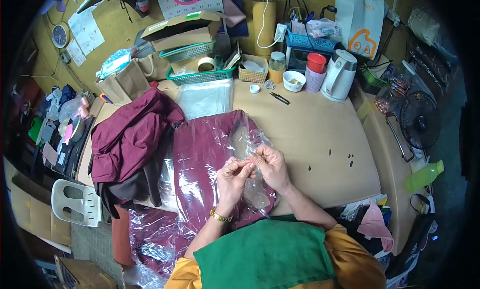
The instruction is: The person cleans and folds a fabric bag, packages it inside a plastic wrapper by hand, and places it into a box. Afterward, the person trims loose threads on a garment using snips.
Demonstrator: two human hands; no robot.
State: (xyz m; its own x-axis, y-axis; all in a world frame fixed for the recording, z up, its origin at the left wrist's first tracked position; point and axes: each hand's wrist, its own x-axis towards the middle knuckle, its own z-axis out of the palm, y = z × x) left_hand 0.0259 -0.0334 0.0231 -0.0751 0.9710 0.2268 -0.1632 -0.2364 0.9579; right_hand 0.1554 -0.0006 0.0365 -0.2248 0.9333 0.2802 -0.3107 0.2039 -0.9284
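Observation:
A maroon garment point(197, 154) in a clear plastic bag lies on the brown-covered table. Over the bag's right part, my left hand point(233, 178) and my right hand point(269, 165) meet, fingertips pinched together. Clear plastic runs up to the fingers of both hands; any smaller item between the fingertips is too small to make out. A gold watch point(220, 215) is on my left wrist. To the left, a loose maroon garment point(132, 131) lies bunched up, with dark cloth under it.
Flat clear bags point(204, 96) lie behind the garment. Small black snips point(279, 98), a white bowl point(294, 81) and a kettle point(339, 76) stand or lie farther back on the table point(320, 129). More bagged maroon cloth point(152, 236) hangs at the front left, near a white chair point(76, 202).

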